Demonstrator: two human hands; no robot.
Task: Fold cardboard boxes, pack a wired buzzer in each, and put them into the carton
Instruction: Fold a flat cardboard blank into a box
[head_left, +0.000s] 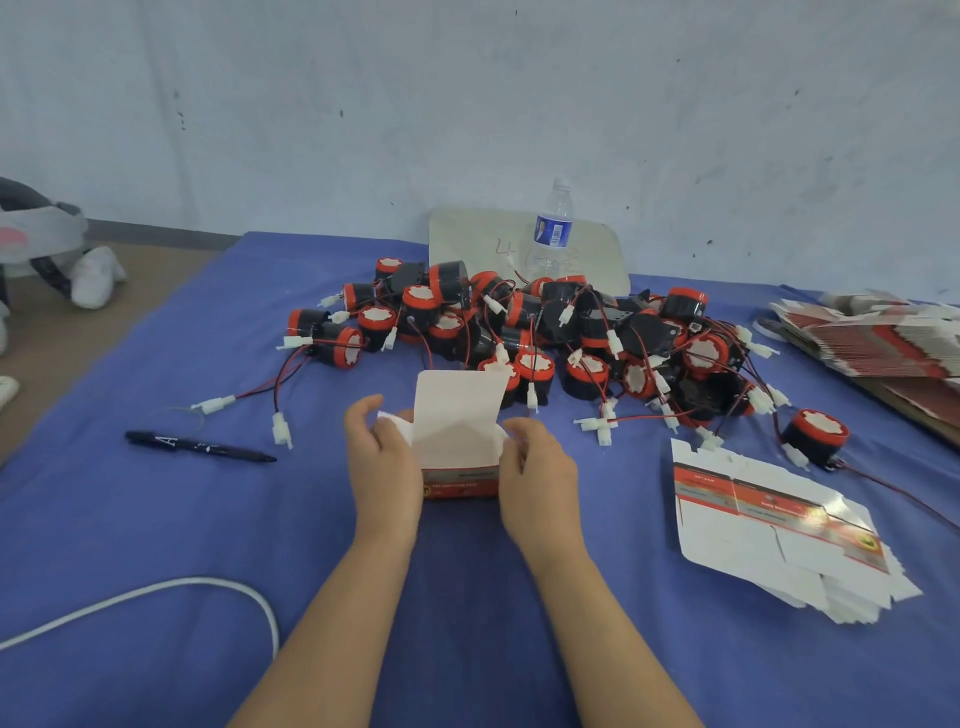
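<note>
A small white and red cardboard box (460, 441) stands on the blue cloth in front of me, its lid flap raised and its inside showing. My left hand (382, 457) grips the box's left side and touches the left side flap. My right hand (537, 467) holds the right side, fingers curled on the right flap. Behind the box lies a heap of several black and red wired buzzers (545, 332) with white plugs. One buzzer (815, 434) sits apart at the right. A stack of flat unfolded boxes (779, 530) lies to my right.
A black marker pen (200, 446) lies at the left, a white cable (171, 592) at the lower left. A water bottle (551, 228) stands on a pale board behind the heap. More flat box blanks (878, 338) are piled at the far right. A person's white shoe (96, 275) shows at the left.
</note>
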